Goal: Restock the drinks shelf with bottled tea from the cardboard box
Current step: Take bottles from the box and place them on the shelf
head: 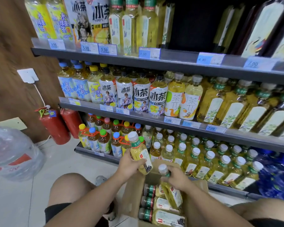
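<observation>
Lower middle of the frame: the left hand [129,166] is wrapped around 1 tea bottle [140,153], held up tilted just in front of the bottom shelf [88,152]. The right hand [177,177] is clamped on the neck of a 2nd bottle [172,195], which is sticking out of the cardboard box [131,194] at bottom centre. 3 more bottles [162,204] lie on their sides in there. 2 red fire extinguishers [56,126] and a big water jug [13,153] sit at the left.
</observation>
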`<act>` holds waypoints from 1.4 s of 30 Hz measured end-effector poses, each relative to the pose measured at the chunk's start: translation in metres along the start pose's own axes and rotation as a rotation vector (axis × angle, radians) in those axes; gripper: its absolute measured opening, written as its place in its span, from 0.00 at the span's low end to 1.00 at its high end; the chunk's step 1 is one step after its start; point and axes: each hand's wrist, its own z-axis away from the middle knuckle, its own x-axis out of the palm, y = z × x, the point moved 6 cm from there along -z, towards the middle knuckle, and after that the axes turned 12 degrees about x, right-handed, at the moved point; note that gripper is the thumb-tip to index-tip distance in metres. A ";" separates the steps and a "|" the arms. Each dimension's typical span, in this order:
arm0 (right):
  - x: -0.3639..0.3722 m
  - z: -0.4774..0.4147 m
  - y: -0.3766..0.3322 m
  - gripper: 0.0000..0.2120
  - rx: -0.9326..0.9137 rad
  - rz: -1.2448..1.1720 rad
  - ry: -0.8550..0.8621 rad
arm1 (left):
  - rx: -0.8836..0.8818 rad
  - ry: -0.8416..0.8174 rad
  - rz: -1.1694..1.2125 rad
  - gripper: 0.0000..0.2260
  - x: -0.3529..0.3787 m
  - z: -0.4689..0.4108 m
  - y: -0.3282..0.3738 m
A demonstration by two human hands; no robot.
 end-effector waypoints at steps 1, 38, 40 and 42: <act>-0.012 0.009 -0.004 0.14 -0.008 -0.037 0.038 | 0.018 -0.008 0.002 0.20 -0.003 0.000 0.010; -0.496 0.099 -0.236 0.15 -0.421 -0.496 1.016 | 0.628 -0.288 -0.114 0.28 0.009 -0.240 0.454; -0.502 0.082 -0.241 0.20 -0.392 -0.469 0.993 | 0.588 -0.285 -0.097 0.26 0.015 -0.252 0.450; -0.502 0.066 -0.245 0.20 -0.379 -0.452 0.970 | 0.580 -0.271 -0.080 0.24 0.019 -0.260 0.448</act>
